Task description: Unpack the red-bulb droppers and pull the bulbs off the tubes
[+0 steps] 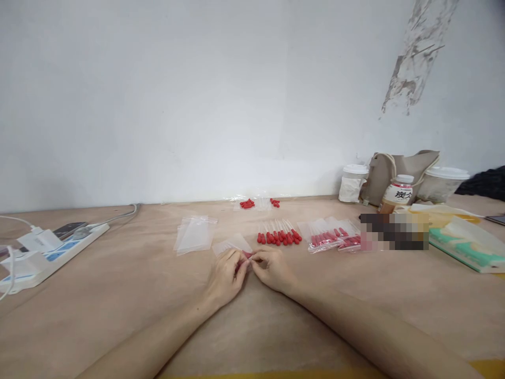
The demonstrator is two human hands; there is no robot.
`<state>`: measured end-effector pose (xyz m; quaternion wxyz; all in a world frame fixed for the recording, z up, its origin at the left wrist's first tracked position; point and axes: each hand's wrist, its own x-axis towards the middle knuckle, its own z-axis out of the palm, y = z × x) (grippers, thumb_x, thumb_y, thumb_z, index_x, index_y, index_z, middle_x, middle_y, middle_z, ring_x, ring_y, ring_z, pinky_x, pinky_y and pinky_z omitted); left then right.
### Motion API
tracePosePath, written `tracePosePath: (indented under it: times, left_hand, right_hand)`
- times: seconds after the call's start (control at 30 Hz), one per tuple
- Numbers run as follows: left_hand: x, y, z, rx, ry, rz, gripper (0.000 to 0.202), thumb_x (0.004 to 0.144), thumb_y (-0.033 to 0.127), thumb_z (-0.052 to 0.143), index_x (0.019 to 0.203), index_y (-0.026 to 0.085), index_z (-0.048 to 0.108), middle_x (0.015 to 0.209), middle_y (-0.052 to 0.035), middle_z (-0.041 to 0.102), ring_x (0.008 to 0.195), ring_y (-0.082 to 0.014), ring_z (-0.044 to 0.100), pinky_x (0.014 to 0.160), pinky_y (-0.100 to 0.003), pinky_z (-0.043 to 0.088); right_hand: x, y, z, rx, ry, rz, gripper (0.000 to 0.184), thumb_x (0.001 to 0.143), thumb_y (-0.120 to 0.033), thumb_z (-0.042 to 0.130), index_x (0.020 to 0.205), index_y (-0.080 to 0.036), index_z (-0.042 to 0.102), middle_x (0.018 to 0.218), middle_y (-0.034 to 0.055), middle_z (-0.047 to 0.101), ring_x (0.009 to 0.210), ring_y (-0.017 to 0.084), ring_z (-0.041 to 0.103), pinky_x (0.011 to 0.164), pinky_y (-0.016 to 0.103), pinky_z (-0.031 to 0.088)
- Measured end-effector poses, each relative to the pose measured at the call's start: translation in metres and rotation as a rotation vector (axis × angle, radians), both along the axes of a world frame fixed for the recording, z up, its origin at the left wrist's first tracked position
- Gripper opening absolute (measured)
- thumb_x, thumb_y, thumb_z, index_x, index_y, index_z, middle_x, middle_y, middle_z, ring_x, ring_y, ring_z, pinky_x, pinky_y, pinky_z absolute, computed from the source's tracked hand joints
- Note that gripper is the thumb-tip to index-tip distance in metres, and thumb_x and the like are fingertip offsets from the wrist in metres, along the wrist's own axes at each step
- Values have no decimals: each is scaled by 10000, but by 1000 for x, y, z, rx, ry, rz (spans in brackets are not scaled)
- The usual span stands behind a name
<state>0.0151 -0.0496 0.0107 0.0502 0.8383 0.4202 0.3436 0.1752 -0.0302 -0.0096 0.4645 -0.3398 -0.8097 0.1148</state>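
Note:
My left hand and my right hand meet at the middle of the table, fingertips pinched on the near edge of a small clear plastic bag. White sticks and a bit of red show inside this bag; the fingers hide part of it. Just beyond my right hand lies a row of loose white sticks with red bulb-shaped ends. Flat clear bags overlap in a pile to the left. Further right, several filled bags of red-ended sticks lie on one another.
Red pieces in clear plastic lie by the wall. A power strip with chargers and a phone are at left. At right stand lidded cups, a bottle, a grey bag and a green-white pack.

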Motion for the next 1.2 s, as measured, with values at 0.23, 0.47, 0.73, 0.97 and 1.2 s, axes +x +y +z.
tracePosePath:
  times: [0.23,0.47,0.73,0.97,1.2]
  left_hand:
    - [-35,28,3,-116,26,-127,248,867,311,378,1014,213,551,1149,-55,526,1088,-180,465,936,-349,366]
    - [-46,31,-2,-97,152,-129,322,832,363,444,1120,245,526,1140,-60,514,1040,-195,486,886,-347,405]
    - [-40,21,3,-106,166,-117,352,781,431,506,1066,229,551,916,-47,534,826,-169,522,713,-286,440]
    - [-40,22,1,-104,151,-85,353,769,453,513,1021,211,567,855,-40,535,754,-156,513,644,-264,424]
    - [-38,20,2,-103,145,-45,318,777,456,498,960,216,596,819,-20,559,721,-143,514,626,-251,405]
  right_hand:
    - [11,16,-3,-191,121,-120,109,649,-125,586,627,-193,667,720,17,656,657,131,608,622,254,504]
    - [19,17,-1,-176,20,-219,82,621,-141,638,665,-189,688,801,49,621,750,157,584,690,293,482]
    - [36,12,5,-217,-136,8,453,625,-270,697,1063,-213,599,1062,78,518,997,193,505,886,349,400]
    - [38,13,5,-210,-85,11,505,596,-398,713,1054,-220,599,919,41,504,874,171,506,792,319,428]
    - [33,10,10,-171,-105,70,303,628,-362,696,890,-215,652,798,9,541,722,129,511,655,249,422]
